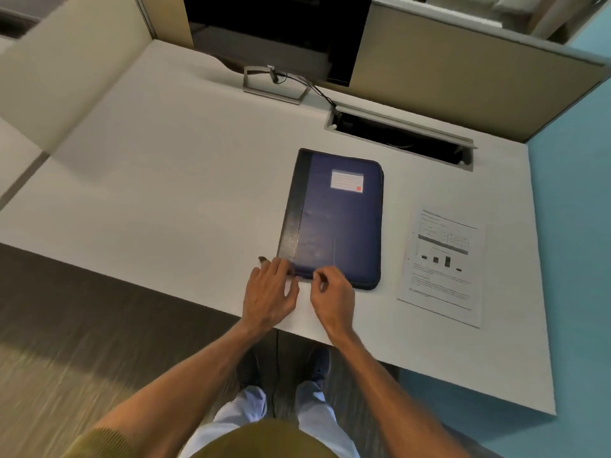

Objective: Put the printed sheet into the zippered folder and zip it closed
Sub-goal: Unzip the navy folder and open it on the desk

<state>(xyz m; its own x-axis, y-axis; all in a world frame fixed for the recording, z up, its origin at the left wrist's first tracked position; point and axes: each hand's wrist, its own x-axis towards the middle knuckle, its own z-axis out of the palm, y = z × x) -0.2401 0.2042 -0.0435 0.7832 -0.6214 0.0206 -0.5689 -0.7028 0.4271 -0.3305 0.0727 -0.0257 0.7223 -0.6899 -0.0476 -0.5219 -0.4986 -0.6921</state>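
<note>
A dark blue zippered folder with a black spine and a white label lies closed and flat on the white desk. The printed sheet, with a table and bar chart on it, lies flat to the folder's right, apart from it. My left hand rests with spread fingers on the folder's near left corner. My right hand is at the folder's near edge, thumb and forefinger pinched together at the zipper; the pull itself is too small to make out.
A dark monitor on a grey stand sits at the back of the desk. An open cable trough lies behind the folder. Beige partition walls enclose the back and left. The desk's near edge runs just under my wrists.
</note>
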